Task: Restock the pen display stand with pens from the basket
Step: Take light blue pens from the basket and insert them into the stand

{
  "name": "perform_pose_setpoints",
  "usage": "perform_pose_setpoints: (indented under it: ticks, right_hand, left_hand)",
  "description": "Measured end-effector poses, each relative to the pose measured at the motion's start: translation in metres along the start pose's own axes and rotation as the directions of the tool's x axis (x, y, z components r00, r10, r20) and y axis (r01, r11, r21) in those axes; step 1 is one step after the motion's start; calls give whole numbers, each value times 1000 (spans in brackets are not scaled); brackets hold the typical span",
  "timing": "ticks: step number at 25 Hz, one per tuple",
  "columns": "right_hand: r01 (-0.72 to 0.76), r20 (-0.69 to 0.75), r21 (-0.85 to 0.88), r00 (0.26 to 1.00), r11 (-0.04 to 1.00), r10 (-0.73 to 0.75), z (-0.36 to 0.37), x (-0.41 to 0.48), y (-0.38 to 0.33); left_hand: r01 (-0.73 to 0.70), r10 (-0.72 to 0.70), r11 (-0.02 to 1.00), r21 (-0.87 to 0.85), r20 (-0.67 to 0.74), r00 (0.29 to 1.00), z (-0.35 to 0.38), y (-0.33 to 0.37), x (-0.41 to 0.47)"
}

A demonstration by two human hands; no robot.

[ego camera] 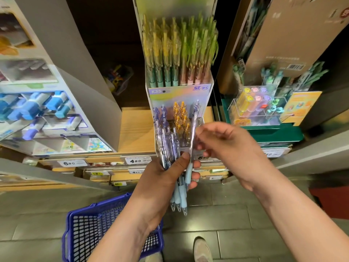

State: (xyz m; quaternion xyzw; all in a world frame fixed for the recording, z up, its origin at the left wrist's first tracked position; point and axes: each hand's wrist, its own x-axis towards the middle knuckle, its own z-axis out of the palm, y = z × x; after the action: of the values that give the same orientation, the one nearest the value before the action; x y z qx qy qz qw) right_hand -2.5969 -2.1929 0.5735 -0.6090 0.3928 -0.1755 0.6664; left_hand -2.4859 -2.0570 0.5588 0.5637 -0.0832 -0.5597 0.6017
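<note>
Curled around a bundle of pens [171,146], the left grip [164,176] holds them upright at the front of a shop shelf [136,129], thumb laid across the clear barrels, pale blue rubber sleeves and tips pointing down below the palm.

At far left, a cardboard display [47,110] of blue and purple items leans back on the shelf. Below it, on the grey tiled floor [226,214], a blue plastic basket [85,233] stands under the left forearm, well apart from the stand; what it holds cannot be made out.

At centre, the pen display stand [179,91], marked "K35", sits on the wooden shelf. Its upper tier is packed with yellow- and green-topped pens; its lower tier carries purple-topped pens at left and orange-topped ones beside them. A price tag [137,160] reading 4.90 hangs on the shelf edge just left of the bundle.

Just right of the bundle, a single pen [194,118] stands nearly upright, its cap in front of the stand's lower tier and its lower end against the left fingers. The right grip [222,142] pinches this pen at mid-barrel between thumb and curled fingers.

Further right, a clear box [260,106] of pastel markers sits on a green base. A shoe [201,248] shows at the bottom edge.
</note>
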Motion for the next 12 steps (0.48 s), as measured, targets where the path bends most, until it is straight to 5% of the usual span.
perform_pose_setpoints:
  ticks: [3, 6, 9, 12]
  right_hand:
    - [145, -166, 88, 978, 985, -129, -23, 15, -13]
    - [253, -358, -110, 892, 961, -276, -38, 35, -19]
    - [267, -349, -426, 833, 865, -429, -37, 53, -10]
    - [306, -289, -556, 801, 773, -525, -30, 62, -1]
  left_hand:
    - [26, -27, 999, -47, -29, 999, 1, -1, -1]
    - [43, -46, 996, -77, -36, 998, 0, -2, -2]
    - [48, -51, 995, -87, -33, 998, -3, -4, -4]
    - [47, -49, 995, -87, -21, 999, -5, -5, -6]
